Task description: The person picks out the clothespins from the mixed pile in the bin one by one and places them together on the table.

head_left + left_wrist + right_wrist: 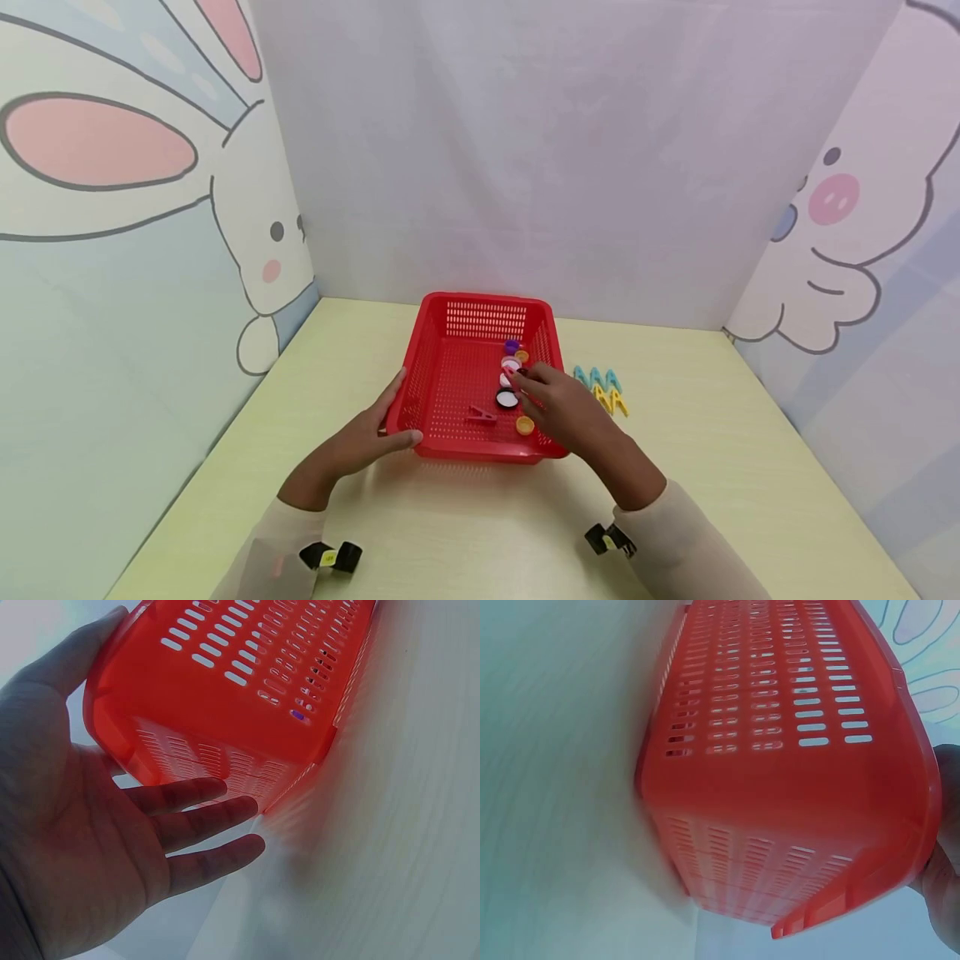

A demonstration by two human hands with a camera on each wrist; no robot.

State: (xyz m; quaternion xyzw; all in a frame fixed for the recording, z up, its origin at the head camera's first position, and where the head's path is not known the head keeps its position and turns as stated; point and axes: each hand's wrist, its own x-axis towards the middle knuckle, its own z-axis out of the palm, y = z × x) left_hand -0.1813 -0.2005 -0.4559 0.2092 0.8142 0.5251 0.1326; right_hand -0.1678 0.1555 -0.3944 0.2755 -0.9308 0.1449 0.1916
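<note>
A red plastic basket (477, 455) stands on the table. My left hand (365, 439) rests at its near left corner, the thumb against the rim; in the left wrist view the other fingers (214, 865) stretch out beside the basket wall. Over the basket's right side, my right hand (564, 406) pinches a red clothespin (509, 372) at its fingertips. Another red clothespin (481, 415) lies on the basket floor. Small round caps lie inside too: a black-rimmed white one (507, 399), an orange one (524, 426) and a purple one (512, 346). The right wrist view shows mostly the basket's outer wall (780, 787).
Right of the basket, blue clothespins (597, 378) lie in a row, with yellow clothespins (618, 402) in front of them. A pale curtain (510, 167) hangs behind the table (712, 467). Cartoon-printed walls (112, 333) stand at both sides.
</note>
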